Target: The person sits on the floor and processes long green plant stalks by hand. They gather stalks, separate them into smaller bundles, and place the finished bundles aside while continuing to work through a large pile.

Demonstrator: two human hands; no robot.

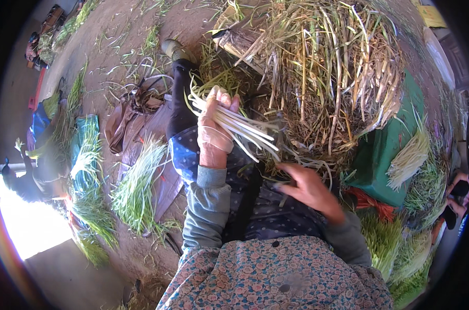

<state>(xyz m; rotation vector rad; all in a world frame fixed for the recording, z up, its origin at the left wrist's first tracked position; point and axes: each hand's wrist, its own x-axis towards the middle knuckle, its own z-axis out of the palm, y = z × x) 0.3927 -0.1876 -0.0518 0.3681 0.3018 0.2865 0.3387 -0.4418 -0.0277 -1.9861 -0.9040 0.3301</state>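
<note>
My left hand (pixel 215 124) is closed around a small bunch of pale stalks (pixel 250 130), perhaps garlic chives or garlic shoots. Their white ends point right and their greenish ends stick out past my fingers at the upper left. Off the white ends, my right hand (pixel 306 186) hovers over the dotted apron (pixel 273 221) on my lap, thumb and fingers apart. I see nothing held in it. Ahead of it rises a big heap of untrimmed stalks (pixel 320 69), with dry brown leaves and whitish ends turned to the right.
A pale bundle (pixel 409 159) rests on a green block-like object (pixel 385 155) at right. Left of my leg, a trimmed bundle (pixel 141 186) lies on a brown sheet (pixel 168 193). Green bundles (pixel 382 240) lie at lower right. Another person (pixel 457 193) is at the right rim.
</note>
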